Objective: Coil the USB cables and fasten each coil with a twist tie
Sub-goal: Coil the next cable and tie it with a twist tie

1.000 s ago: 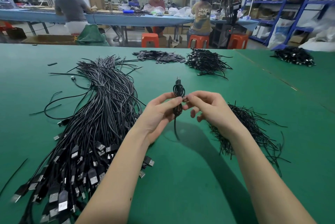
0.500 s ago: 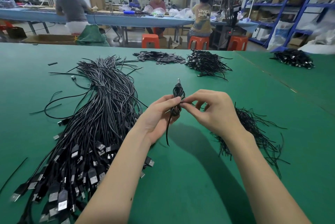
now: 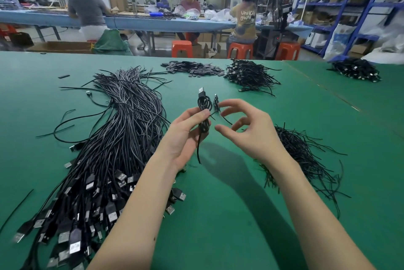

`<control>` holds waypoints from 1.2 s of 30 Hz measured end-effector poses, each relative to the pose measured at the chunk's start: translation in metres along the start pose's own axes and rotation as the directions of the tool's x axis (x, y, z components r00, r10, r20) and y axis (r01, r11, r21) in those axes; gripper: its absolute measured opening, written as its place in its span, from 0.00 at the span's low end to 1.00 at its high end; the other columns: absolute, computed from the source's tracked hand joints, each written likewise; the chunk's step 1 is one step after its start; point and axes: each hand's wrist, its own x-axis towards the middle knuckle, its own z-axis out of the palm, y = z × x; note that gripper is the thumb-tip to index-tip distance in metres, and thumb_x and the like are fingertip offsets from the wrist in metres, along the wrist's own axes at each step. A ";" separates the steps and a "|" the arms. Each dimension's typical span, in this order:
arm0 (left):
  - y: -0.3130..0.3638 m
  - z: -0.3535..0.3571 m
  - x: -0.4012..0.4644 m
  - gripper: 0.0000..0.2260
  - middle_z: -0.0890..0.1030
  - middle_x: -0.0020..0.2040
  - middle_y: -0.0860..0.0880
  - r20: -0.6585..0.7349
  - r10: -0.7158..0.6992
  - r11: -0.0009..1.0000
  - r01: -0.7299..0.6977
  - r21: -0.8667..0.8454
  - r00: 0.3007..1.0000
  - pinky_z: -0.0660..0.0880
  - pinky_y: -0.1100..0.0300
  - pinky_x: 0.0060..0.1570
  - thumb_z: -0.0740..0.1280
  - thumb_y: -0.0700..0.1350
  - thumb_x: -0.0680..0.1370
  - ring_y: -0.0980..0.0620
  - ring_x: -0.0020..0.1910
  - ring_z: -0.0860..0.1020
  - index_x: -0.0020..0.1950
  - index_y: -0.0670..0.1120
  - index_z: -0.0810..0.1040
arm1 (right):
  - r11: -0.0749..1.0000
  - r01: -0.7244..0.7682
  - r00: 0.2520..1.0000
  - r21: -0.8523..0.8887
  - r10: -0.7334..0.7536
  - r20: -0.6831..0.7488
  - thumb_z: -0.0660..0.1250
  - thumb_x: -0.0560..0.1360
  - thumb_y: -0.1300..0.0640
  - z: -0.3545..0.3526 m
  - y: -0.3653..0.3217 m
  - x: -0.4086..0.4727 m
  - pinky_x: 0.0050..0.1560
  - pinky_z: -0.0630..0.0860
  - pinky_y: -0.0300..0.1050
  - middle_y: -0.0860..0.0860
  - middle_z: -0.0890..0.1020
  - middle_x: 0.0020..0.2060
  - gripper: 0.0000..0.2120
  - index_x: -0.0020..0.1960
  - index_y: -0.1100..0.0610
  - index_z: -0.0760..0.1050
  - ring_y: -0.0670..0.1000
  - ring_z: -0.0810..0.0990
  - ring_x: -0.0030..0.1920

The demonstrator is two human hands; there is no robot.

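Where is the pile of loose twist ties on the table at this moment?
In the head view the pile of twist ties lies on the green table, on the person's right, just beyond the right hand.

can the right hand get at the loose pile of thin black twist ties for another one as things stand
Probably yes. The right hand hovers with fingers loosely curled and seemingly empty, and the loose pile of thin black twist ties lies right beside its wrist on the green table, with nothing between.

Cable bundle (image 3: pixel 105 160) left on table (image 3: pixel 218 226), twist ties (image 3: pixel 301 156) right, coiled cables (image 3: pixel 249 73) behind.
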 end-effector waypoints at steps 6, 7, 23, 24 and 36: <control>-0.003 0.002 -0.002 0.03 0.81 0.43 0.49 0.033 -0.030 0.998 0.028 0.062 0.999 0.70 0.59 0.43 0.75 0.44 0.69 0.54 0.40 0.76 0.42 0.49 0.85 | 0.922 0.246 0.956 -0.299 -0.282 -0.082 0.75 0.75 0.47 0.003 -0.001 -0.004 0.37 0.77 0.45 0.38 0.83 0.43 0.04 0.48 0.43 0.82 0.43 0.80 0.32; -0.003 0.001 -0.002 0.05 0.81 0.42 0.49 0.036 -0.025 0.997 0.022 0.075 0.999 0.70 0.60 0.43 0.74 0.43 0.69 0.54 0.39 0.76 0.43 0.49 0.84 | 0.929 0.228 0.959 -0.291 -0.266 -0.098 0.74 0.75 0.47 0.005 -0.001 -0.004 0.37 0.77 0.45 0.37 0.83 0.41 0.03 0.47 0.44 0.83 0.43 0.80 0.32; -0.005 -0.008 -0.001 0.06 0.80 0.38 0.52 0.010 -0.044 0.980 0.042 0.193 0.999 0.70 0.58 0.44 0.75 0.44 0.72 0.55 0.38 0.78 0.47 0.51 0.82 | 0.945 0.168 0.986 -0.280 -0.162 0.046 0.75 0.72 0.51 -0.002 0.000 -0.002 0.41 0.79 0.46 0.36 0.82 0.44 0.11 0.51 0.39 0.80 0.42 0.82 0.37; -0.005 -0.008 -0.001 0.05 0.80 0.38 0.52 0.011 -0.046 0.982 0.043 0.183 0.999 0.70 0.58 0.44 0.75 0.45 0.71 0.55 0.38 0.78 0.46 0.51 0.83 | 0.931 0.194 0.980 -0.309 -0.196 0.025 0.75 0.73 0.50 0.000 0.000 -0.003 0.40 0.79 0.46 0.36 0.82 0.44 0.08 0.50 0.39 0.81 0.41 0.81 0.36; -0.006 -0.005 -0.003 0.05 0.83 0.44 0.52 0.044 0.035 0.986 -0.042 0.161 0.998 0.73 0.62 0.43 0.76 0.45 0.69 0.56 0.42 0.79 0.41 0.55 0.84 | 0.992 0.002 0.963 0.123 0.031 -0.269 0.74 0.75 0.53 0.029 0.002 -0.007 0.33 0.73 0.34 0.40 0.84 0.33 0.07 0.38 0.49 0.83 0.42 0.79 0.28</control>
